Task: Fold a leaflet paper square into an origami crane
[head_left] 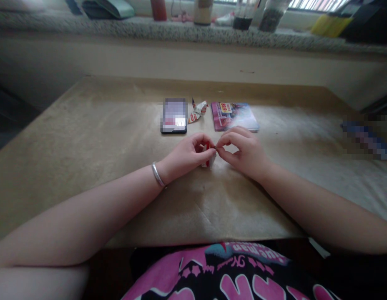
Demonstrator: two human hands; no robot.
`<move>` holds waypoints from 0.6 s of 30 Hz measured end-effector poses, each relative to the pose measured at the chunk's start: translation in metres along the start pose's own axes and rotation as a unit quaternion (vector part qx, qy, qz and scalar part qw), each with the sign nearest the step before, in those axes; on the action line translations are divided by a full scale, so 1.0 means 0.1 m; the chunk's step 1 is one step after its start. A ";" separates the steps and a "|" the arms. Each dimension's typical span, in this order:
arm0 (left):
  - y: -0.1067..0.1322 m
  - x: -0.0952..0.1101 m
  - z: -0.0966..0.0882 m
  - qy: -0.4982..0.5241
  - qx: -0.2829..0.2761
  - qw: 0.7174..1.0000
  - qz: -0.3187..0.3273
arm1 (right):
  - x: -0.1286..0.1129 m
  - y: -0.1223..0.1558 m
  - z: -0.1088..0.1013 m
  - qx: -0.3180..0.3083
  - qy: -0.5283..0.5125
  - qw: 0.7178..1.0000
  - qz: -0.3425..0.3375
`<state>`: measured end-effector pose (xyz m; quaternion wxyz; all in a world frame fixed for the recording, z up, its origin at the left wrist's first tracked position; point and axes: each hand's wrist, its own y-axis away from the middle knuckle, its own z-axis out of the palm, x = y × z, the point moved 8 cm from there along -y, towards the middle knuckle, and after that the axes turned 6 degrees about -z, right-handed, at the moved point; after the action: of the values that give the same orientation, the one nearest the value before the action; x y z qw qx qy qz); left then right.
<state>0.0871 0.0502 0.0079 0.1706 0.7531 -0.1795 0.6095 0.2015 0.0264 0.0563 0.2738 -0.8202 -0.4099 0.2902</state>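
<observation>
My left hand [189, 153] is closed in a pinch on a small folded piece of red and white paper [212, 160], just above the table. The thumb and fingers of my right hand [246, 151] pinch a dark tip at its right edge, so the fingertips of both hands nearly meet. Much of the paper is hidden behind my left thumb. Beyond my hands stands a folded paper crane [198, 111] of printed paper, with its pointed ends sticking up.
A phone [174, 116] lies left of the crane, and a stack of glossy printed sheets [235, 116] to its right. A blurred bluish item [368, 139] is at the table's [96, 125] right. Jars and bottles [203, 11] line the stone windowsill [168, 31].
</observation>
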 end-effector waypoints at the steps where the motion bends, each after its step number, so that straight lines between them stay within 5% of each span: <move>1: 0.00 0.00 0.00 -0.010 0.003 1.000 0.001 | 0.00 0.00 0.00 0.000 0.003 1.000 0.000; 18: 0.06 0.10 -0.07 -0.131 0.070 0.989 0.019 | 0.01 0.00 0.01 0.009 0.032 0.999 0.007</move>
<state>0.0803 0.0478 0.0191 0.0808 0.8330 -0.1710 0.5199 0.2013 0.0276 0.0553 0.2917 -0.8296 -0.3923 0.2696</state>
